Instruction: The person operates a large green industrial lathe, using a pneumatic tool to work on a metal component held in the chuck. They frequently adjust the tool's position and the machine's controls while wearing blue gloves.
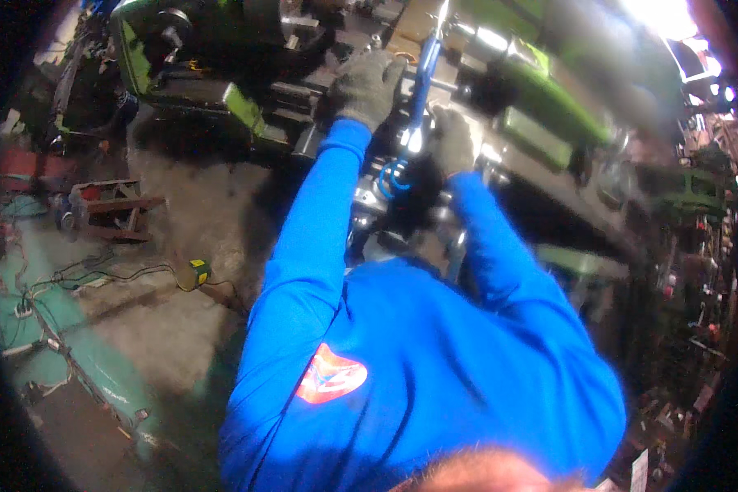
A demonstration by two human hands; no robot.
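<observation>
My left hand [367, 88], in a grey work glove, is on the carriage of a green metal lathe, beside a small upright metal knob [375, 41]. Its fingers are blurred against the dark metal, and what lies under them is hidden. Between my hands a slim blue bar-like piece [424, 78] with shiny metal ends slants upward. Below its lower end sits a blue coiled loop [394, 179]. My right hand [453, 141], also gloved, is close to the bar's right side, near bright metal fittings [490, 154]. Motion blur and shadow hide the right fingers.
The lathe's green housing [242, 109] stands at the upper left, with a green cylindrical part [553, 98] at the upper right. A wheeled rusty frame [115, 209], a yellow-green box [198, 273] and cables [123, 275] lie on the floor to the left. Cluttered shelving [705, 246] lines the right.
</observation>
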